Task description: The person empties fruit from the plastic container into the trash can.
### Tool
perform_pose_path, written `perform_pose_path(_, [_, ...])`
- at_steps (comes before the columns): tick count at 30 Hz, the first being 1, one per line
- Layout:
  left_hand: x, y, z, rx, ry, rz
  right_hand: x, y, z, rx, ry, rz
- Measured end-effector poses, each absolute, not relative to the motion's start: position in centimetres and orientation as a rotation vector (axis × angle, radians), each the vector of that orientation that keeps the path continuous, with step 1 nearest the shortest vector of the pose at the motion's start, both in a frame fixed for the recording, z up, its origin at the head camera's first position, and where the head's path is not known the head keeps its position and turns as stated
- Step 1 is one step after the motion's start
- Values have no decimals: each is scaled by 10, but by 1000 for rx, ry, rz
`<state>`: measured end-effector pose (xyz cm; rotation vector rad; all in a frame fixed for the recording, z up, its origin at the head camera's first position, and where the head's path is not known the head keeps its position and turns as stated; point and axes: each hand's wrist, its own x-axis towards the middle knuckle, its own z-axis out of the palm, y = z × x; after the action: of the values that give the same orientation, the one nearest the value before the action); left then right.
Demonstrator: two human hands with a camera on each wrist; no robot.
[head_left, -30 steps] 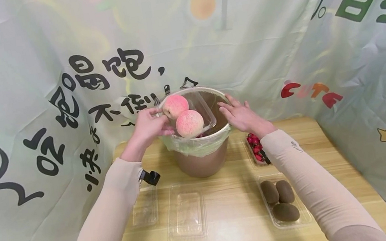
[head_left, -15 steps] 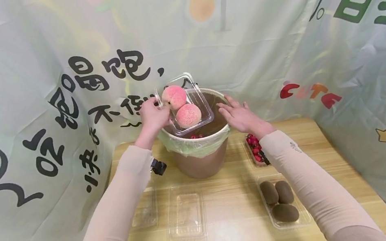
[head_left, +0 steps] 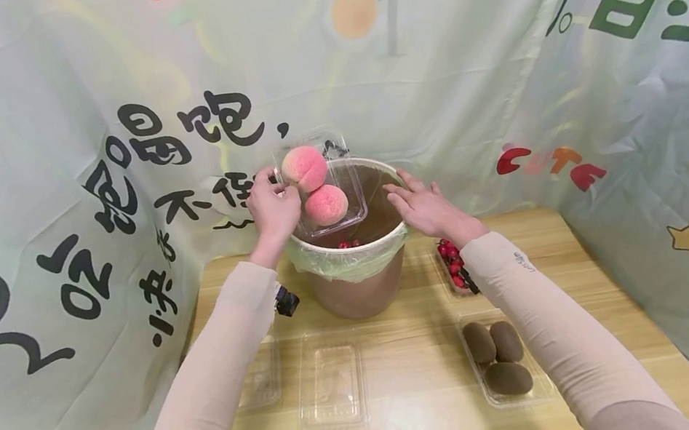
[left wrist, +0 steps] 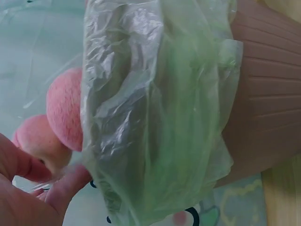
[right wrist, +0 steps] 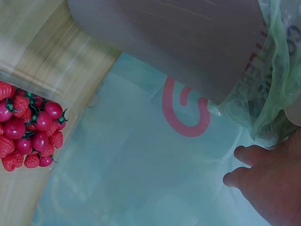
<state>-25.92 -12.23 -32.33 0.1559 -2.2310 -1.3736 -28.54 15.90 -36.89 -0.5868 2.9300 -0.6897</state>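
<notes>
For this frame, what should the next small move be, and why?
Probably the left hand should tip the peach tray toward the brown bin: its two peaches sit at the mouth, above the rim, red fruit already lies inside, and an empty clear tray rests on the table.

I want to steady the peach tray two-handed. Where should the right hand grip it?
Probably the right rim of the tray, coming from the right: that edge is bare, the peaches sit left of it, and the left hand pinches the opposite side.
</notes>
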Motion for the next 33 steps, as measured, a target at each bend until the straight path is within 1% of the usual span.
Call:
perform_pose_path(14, [-261, -117, -331, 168, -2035, -1467, -287, 159, -370, -599, 2929, -690])
perform_pose_path(25, [-261, -116, -337, 98, -1971, -1426, -289, 159, -371, -591, 2934, -697])
perform_pose_path(33, [-262, -115, -340, 111, -1955, -1459, -286, 159, -370, -590, 2937, -714])
